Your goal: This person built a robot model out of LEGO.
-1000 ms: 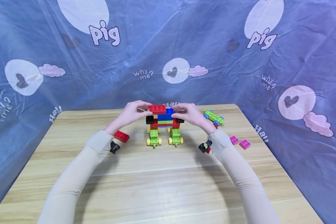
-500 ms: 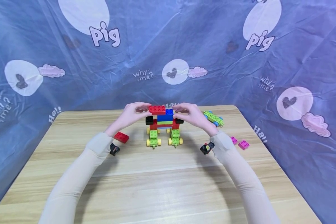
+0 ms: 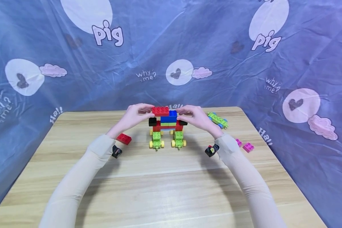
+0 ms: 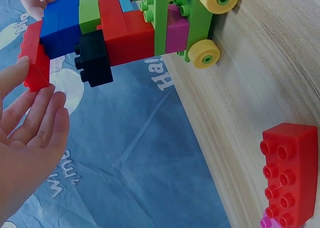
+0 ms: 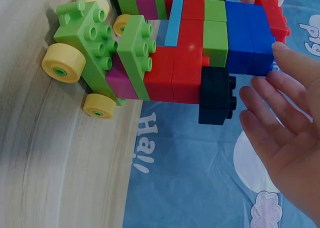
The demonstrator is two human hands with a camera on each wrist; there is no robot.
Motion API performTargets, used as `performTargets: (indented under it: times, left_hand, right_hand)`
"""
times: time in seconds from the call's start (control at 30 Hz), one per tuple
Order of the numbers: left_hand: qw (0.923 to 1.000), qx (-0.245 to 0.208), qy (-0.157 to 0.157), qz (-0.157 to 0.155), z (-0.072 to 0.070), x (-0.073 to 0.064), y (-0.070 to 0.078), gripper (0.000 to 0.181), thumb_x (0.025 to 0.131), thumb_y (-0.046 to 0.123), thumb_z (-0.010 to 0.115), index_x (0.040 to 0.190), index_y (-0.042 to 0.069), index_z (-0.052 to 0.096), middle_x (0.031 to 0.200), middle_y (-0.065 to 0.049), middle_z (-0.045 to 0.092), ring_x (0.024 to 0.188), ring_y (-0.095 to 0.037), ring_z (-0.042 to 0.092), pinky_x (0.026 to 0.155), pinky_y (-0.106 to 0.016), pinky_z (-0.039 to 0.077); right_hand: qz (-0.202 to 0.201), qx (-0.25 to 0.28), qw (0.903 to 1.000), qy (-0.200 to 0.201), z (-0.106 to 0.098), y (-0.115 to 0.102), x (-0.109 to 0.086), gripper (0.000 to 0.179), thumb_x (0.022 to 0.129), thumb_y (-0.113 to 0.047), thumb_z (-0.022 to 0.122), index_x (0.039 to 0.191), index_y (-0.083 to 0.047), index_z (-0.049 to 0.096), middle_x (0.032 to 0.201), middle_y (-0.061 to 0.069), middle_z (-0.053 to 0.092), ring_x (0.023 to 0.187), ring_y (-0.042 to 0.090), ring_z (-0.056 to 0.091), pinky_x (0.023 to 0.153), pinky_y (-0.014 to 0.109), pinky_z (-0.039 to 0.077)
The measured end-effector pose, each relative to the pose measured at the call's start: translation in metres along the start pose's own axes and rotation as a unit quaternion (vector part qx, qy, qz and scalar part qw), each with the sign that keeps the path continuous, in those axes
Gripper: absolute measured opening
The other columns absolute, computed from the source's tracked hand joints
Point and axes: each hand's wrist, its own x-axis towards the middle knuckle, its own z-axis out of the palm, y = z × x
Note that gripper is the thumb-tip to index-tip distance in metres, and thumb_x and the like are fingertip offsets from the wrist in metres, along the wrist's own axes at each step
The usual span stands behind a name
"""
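Note:
A brick figure on wheels stands mid-table. Two green wheeled bases [image 3: 156, 142] with yellow wheels [image 5: 64, 63] carry red bricks [image 5: 187, 63], a green layer [image 5: 215, 43] and blue bricks [image 3: 168, 119] above. A black brick [image 4: 93, 58] sticks out on each side. My left hand [image 3: 134, 117] pinches the end of a long red brick [image 3: 160, 111] lying over the left part of the blue layer and overhanging it. My right hand [image 3: 195, 117] holds the right end of the blue bricks, thumb and fingertips at the edges; its other fingers are loosely spread [image 5: 257, 105].
Left of the figure lies a loose red brick [image 3: 123, 138], with a pink brick [image 4: 269, 222] beside it in the left wrist view. At right are a green wheeled base [image 3: 218, 120] with blue wheels and pink bricks [image 3: 248, 147]. A printed blue cloth [image 3: 148, 41] hangs behind the table.
The right fingers have drawn slightly right, toward the outer edge of the blue bricks. The left hand and the red brick stay nearly where they were.

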Motion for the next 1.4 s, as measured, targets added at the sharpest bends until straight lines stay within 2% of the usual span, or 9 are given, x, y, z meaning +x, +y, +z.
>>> performTargets:
  times: [0.27, 0.6, 0.9, 1.03, 1.17, 1.23, 1.4]
  left_hand:
    - [1.0000, 0.001, 0.000, 0.000, -0.001, 0.001, 0.000, 0.042, 0.092, 0.021, 0.072, 0.130, 0.005, 0.063, 0.121, -0.015, 0.070, 0.108, -0.027, 0.067, 0.100, -0.043, 0.055]
    - [1.0000, -0.006, -0.002, -0.002, 0.001, 0.001, 0.000, 0.042, 0.092, 0.021, 0.071, 0.130, 0.005, 0.063, 0.122, -0.016, 0.070, 0.108, -0.028, 0.066, 0.100, -0.043, 0.055]
    - [0.9999, -0.012, -0.004, -0.010, 0.000, 0.001, 0.000, 0.043, 0.092, 0.022, 0.071, 0.131, 0.006, 0.063, 0.123, -0.015, 0.068, 0.109, -0.028, 0.065, 0.101, -0.044, 0.054]
    - [0.9999, -0.009, -0.005, -0.011, 0.000, 0.000, 0.000, 0.043, 0.092, 0.023, 0.071, 0.131, 0.006, 0.063, 0.123, -0.015, 0.069, 0.109, -0.028, 0.066, 0.101, -0.044, 0.054]
    - [0.9999, -0.006, -0.005, -0.012, 0.001, -0.001, -0.001, 0.044, 0.092, 0.024, 0.071, 0.132, 0.006, 0.062, 0.123, -0.015, 0.069, 0.110, -0.028, 0.066, 0.100, -0.043, 0.055]
    - [0.9999, -0.005, -0.004, -0.011, 0.002, -0.001, -0.002, 0.044, 0.092, 0.024, 0.071, 0.132, 0.007, 0.062, 0.123, -0.014, 0.069, 0.110, -0.027, 0.066, 0.100, -0.042, 0.055]
    - [0.9999, -0.007, -0.001, -0.007, 0.002, 0.000, -0.002, 0.043, 0.092, 0.023, 0.071, 0.132, 0.007, 0.063, 0.123, -0.013, 0.069, 0.109, -0.026, 0.066, 0.100, -0.042, 0.055]
  right_hand:
    - [-0.011, -0.005, 0.9999, -0.004, -0.005, -0.002, -0.003, 0.033, 0.093, -0.019, 0.070, 0.124, -0.006, 0.068, 0.124, 0.014, 0.070, 0.110, 0.027, 0.068, 0.102, 0.043, 0.054]
    - [0.004, -0.005, 0.9993, 0.037, -0.018, 0.016, -0.023, 0.031, 0.093, -0.015, 0.069, 0.121, -0.002, 0.068, 0.120, 0.017, 0.070, 0.107, 0.031, 0.069, 0.098, 0.044, 0.056]
    - [0.070, -0.040, 0.9943, 0.070, -0.037, 0.045, -0.054, 0.032, 0.092, -0.012, 0.070, 0.121, 0.001, 0.068, 0.119, 0.021, 0.070, 0.103, 0.033, 0.069, 0.093, 0.043, 0.057]
    - [0.108, -0.087, 0.9871, 0.080, -0.045, 0.066, -0.070, 0.032, 0.091, -0.012, 0.071, 0.118, 0.005, 0.068, 0.116, 0.025, 0.070, 0.100, 0.038, 0.069, 0.089, 0.048, 0.058]
    - [0.161, -0.148, 0.9740, 0.060, -0.051, 0.081, -0.088, 0.037, 0.092, -0.013, 0.068, 0.121, 0.009, 0.064, 0.119, 0.030, 0.067, 0.103, 0.045, 0.067, 0.092, 0.054, 0.055]
    - [0.187, -0.158, 0.9682, 0.050, -0.052, 0.086, -0.096, 0.038, 0.093, -0.013, 0.067, 0.122, 0.011, 0.062, 0.120, 0.032, 0.065, 0.104, 0.046, 0.067, 0.092, 0.056, 0.054]
    - [0.218, -0.199, 0.9553, 0.022, -0.053, 0.093, -0.109, 0.038, 0.091, -0.016, 0.069, 0.117, 0.011, 0.065, 0.113, 0.032, 0.068, 0.101, 0.046, 0.067, 0.089, 0.056, 0.054]
